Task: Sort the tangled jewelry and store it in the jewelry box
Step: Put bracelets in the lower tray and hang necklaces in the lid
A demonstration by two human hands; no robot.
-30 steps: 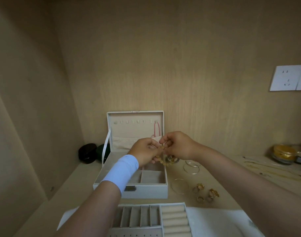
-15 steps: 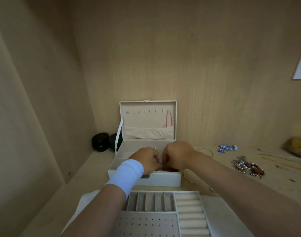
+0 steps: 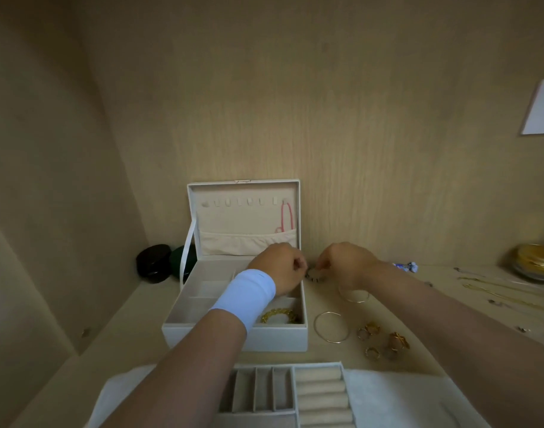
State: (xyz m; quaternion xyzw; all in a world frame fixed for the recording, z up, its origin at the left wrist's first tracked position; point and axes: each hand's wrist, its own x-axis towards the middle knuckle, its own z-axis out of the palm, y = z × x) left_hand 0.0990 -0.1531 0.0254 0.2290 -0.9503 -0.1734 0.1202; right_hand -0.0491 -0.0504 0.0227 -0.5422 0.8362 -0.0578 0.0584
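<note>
The white jewelry box [image 3: 233, 338] stands open on the shelf, lid upright, a pink necklace [image 3: 285, 217] hanging inside the lid. A yellow beaded bracelet [image 3: 278, 315] lies in its front right compartment. My left hand [image 3: 281, 268], with a white wristband, and my right hand [image 3: 346, 265] meet just past the box's right rim. Both pinch a small dark beaded bracelet [image 3: 314, 275] between their fingertips. Two thin gold bangles [image 3: 331, 327] [image 3: 354, 296] and several gold rings [image 3: 383, 339] lie on the shelf to the right of the box.
The box's removable tray [image 3: 283, 393] with slots and ring rolls sits on a white cloth [image 3: 388, 396] at the front. Two dark round cases [image 3: 155, 262] stand left of the box. Blue beads [image 3: 406, 267], thin chains [image 3: 496, 288] and a gold-filled jar [image 3: 534, 264] lie to the right.
The yellow bracelet my hands held a second ago now lies in the box's front right compartment. Both hands moved right, off the box, and now pinch a dark bracelet.
</note>
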